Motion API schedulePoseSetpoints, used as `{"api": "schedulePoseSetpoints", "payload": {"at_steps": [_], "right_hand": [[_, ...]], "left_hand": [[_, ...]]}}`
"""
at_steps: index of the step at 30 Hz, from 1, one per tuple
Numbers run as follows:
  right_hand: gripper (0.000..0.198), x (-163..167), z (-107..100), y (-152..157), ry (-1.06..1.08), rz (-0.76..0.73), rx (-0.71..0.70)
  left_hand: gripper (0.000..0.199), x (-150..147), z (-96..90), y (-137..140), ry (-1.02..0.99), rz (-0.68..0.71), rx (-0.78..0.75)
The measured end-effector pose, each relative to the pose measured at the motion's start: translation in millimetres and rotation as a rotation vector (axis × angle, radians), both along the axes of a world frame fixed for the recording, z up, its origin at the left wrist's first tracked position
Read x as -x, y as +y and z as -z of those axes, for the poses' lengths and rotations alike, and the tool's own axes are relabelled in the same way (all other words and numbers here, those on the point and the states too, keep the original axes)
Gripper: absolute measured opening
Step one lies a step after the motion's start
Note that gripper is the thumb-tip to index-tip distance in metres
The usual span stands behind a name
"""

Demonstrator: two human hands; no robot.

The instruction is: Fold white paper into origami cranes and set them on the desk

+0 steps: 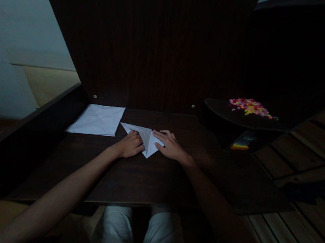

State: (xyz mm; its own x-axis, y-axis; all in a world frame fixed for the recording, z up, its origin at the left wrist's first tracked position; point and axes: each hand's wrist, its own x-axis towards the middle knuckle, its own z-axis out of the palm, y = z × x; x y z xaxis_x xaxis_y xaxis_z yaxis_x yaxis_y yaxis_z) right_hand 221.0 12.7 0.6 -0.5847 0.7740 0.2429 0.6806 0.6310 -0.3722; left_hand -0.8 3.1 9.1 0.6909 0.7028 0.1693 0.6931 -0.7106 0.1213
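A white sheet of paper (153, 147), folded to a point toward me, lies on the dark wooden desk. One of its flaps (146, 134) stands partly raised, in shadow. My left hand (129, 145) rests at its left side, palm down, with the fingertips reaching under the flap and partly hidden there. Its thumb is apart from the fingers and points to the right. On the right part of the paper, my right hand (171, 145) lies with its fingers stretched out and spread, touching the surface.
To the left lies a stack of white paper sheets (98, 120), with crease marks on top. A small raised shelf (224, 109) at the right bears a pile of colourful small pieces (251, 107). Beneath it is a rainbow-edged item (240, 145). A raised side panel (28, 135) bounds the desk's left.
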Motion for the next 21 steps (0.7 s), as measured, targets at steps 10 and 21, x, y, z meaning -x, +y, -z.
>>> {"api": "schedulePoseSetpoints", "payload": {"at_steps": [10,21], "right_hand": [[0.052,1,0,0,-0.066,-0.036,-0.001],[0.049,2,0,-1,-0.038,-0.029,0.036]], "left_hand": [[0.026,0,-7.4,-5,-0.083,0.010,0.001],[0.030,-4,-17.6,-17,-0.279,0.040,0.038]]}}
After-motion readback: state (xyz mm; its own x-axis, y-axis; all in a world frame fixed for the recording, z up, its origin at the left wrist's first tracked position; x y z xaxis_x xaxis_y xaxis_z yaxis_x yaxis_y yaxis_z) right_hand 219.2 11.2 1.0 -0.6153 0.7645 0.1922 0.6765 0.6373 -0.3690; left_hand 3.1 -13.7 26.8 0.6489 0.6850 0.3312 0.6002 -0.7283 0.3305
